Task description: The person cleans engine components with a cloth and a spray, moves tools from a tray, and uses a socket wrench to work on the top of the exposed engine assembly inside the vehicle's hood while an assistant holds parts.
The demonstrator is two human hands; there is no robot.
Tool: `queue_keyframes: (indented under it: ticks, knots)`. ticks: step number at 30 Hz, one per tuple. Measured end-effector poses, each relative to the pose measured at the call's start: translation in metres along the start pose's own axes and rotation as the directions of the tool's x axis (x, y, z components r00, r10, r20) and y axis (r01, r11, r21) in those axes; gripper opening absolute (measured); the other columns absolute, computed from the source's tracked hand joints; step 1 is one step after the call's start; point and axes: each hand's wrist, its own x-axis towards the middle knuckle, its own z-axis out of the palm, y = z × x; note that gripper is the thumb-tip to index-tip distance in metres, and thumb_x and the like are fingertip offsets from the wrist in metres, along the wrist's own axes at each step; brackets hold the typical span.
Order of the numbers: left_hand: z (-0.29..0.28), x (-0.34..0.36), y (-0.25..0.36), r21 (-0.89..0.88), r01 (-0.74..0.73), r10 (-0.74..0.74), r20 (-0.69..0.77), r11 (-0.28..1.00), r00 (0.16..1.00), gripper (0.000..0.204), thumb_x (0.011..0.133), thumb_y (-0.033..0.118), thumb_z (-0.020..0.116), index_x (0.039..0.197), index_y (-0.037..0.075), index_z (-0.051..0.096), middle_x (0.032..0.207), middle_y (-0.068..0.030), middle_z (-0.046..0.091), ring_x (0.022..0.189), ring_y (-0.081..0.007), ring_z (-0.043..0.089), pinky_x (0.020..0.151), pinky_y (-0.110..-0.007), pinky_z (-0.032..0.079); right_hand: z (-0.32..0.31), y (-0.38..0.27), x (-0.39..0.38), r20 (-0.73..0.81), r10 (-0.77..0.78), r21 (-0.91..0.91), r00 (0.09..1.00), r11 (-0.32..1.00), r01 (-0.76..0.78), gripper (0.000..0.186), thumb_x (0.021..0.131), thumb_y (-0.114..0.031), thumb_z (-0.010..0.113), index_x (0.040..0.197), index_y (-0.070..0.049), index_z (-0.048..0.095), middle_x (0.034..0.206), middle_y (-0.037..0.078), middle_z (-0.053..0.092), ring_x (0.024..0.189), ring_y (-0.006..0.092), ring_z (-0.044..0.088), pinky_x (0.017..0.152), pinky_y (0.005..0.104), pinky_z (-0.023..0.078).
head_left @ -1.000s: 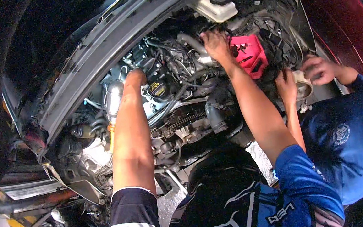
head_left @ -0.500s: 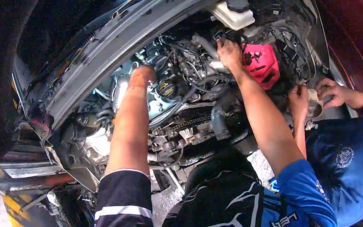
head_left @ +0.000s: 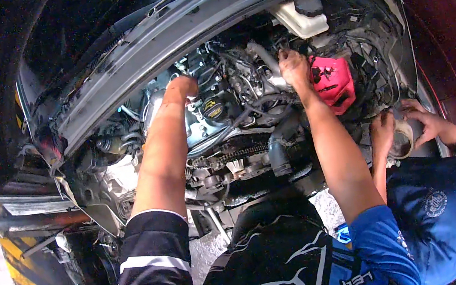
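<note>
Engine bay [head_left: 400, 32], grey edge [head_left: 190, 32] beyond hands [head_left: 293, 67], red cover [head_left: 340, 75] crowding right one

Both hands of the person reach into the open engine bay of a red car [head_left: 444, 37]. The left hand [head_left: 185, 87] is over the engine [head_left: 199, 129], near a black oil cap [head_left: 212, 108] with yellow marking; its fingers are mostly hidden. The right hand [head_left: 294, 66], with bent fingers, is just beside a grey metal pipe [head_left: 263, 55], between it and a pink-red cover [head_left: 338, 81]. Farther stands a white reservoir [head_left: 305, 24]. At right, a co-worker [head_left: 422, 187] in blue holds a beige ring-shaped part [head_left: 403, 142].
</note>
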Motion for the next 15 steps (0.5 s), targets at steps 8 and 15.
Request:
queue_keyframes:
  ticks: [8, 15]
  knots:
    - [0.006, -0.006, -0.004, -0.098, -0.012, -0.002, -0.14, 0.995, 0.99, 0.027, 0.082, 0.016, 0.059, 0.106, 0.009, 0.069, 0.098, -0.0143, 0.071, 0.077, -0.0223, 0.071, 0.072, -0.039, 0.056, -0.038, -0.01, -0.008, 0.038, 0.101, 0.247, 0.994, 0.963, -0.107, 0.043, 0.094, -0.037, 0.045, 0.103, 0.0, 0.064, 0.094, 0.027, 0.065, 0.093, 0.0459, 0.06, 0.085, 0.0517, 0.048]
    - [0.003, 0.002, 0.001, 0.041, -0.007, 0.013, -0.134, 0.999, 0.991, 0.028, 0.082, 0.017, 0.063, 0.108, 0.009, 0.069, 0.102, -0.0112, 0.071, 0.077, -0.0209, 0.07, 0.074, -0.038, 0.056, -0.016, -0.005, -0.006, 0.061, -0.063, -0.094, 0.996, 0.993, 0.069, 0.041, 0.097, -0.033, 0.041, 0.102, 0.0, 0.064, 0.101, 0.025, 0.065, 0.091, 0.0414, 0.063, 0.083, 0.0482, 0.05]
